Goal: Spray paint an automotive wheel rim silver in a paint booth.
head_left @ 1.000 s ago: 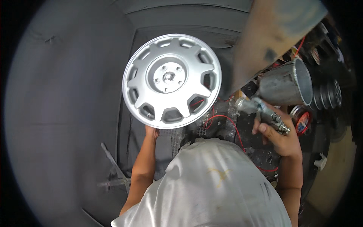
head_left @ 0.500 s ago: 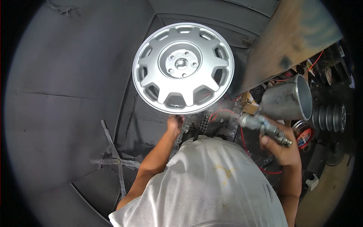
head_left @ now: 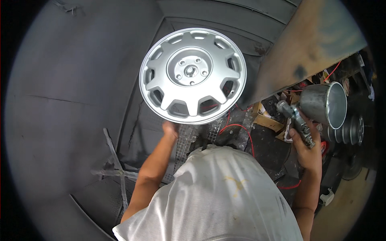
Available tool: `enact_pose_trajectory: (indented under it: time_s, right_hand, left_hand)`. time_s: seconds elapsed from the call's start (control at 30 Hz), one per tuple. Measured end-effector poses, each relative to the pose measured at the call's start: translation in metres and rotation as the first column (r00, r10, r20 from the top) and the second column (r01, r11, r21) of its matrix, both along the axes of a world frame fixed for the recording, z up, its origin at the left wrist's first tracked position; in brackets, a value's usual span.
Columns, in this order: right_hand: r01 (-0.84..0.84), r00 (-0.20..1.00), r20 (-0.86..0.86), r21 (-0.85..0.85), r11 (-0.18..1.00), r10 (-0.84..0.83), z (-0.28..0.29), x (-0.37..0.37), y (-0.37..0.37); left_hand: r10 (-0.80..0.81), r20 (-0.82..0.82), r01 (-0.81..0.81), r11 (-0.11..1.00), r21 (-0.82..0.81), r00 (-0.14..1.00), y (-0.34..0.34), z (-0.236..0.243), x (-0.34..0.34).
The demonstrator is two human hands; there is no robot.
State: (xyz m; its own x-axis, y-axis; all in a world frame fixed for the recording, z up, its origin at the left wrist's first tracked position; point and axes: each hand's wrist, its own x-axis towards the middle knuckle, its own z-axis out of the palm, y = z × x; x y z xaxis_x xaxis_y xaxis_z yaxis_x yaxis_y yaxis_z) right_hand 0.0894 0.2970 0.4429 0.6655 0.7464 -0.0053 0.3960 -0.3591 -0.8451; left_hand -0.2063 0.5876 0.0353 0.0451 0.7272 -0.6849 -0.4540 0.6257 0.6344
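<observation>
A silver alloy wheel (head_left: 159, 67) with several window openings faces up near the middle. Beneath its lower edge is my left hand (head_left: 170, 130), fingers curled; what they grip is hidden by the wheel. My right hand (head_left: 306, 148), at right, is closed round a metal spray gun (head_left: 293, 112) with a large grey metal cup (head_left: 318, 100) at its upper side, angled with the opening to the right. The gun's nose is to the right of the wheel, apart from it.
Dark grey panels (head_left: 68, 120) line the left and back. A taped cross stand (head_left: 120, 173) is at lower left. A stained board (head_left: 305, 48) leans at upper right, above a cardboard box (head_left: 265, 122) and clutter. A red hose (head_left: 249, 136) crosses the floor. Ribbed metal pieces (head_left: 354, 132) stand at right.
The view has shifted. The wheel and my left hand sit higher and further right than a second ago. My right hand has swung the spray gun right and tilted it more steeply.
</observation>
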Motion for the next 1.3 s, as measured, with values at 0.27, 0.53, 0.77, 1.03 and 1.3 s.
enact_pose_trajectory:
  time_s: [0.27, 0.53, 0.77, 1.03, 1.3]
  right_hand:
    - [-0.302, 0.919, -0.305, -0.14, 0.943, 0.249, 0.016, -0.013, -0.01]
    - [-0.149, 0.973, -0.202, -0.181, 0.972, 0.112, 0.019, -0.023, 0.004]
    - [0.003, 0.989, -0.146, -0.066, 0.998, -0.013, 0.025, -0.003, 0.025]
    - [-0.241, 0.966, -0.169, -0.294, 0.925, 0.198, 0.037, -0.015, 0.028]
    - [-0.585, 0.808, -0.211, -0.184, 0.79, 0.55, 0.051, -0.047, 0.086]
  left_hand:
    - [-0.102, 0.07, 0.1, 0.994, 0.035, 0.992, 0.008, 0.012, 0.006]
    - [-0.13, 0.256, 0.182, 0.965, -0.19, 0.958, -0.091, 0.012, 0.052]
    - [-0.24, 0.167, 0.289, 0.86, -0.421, 0.956, -0.051, 0.007, 0.013]
    - [-0.232, 0.042, 0.233, 0.972, -0.023, 0.972, 0.023, 0.029, -0.024]
    - [-0.518, 0.32, 0.6, 0.754, -0.267, 0.793, -0.094, 0.033, 0.058]
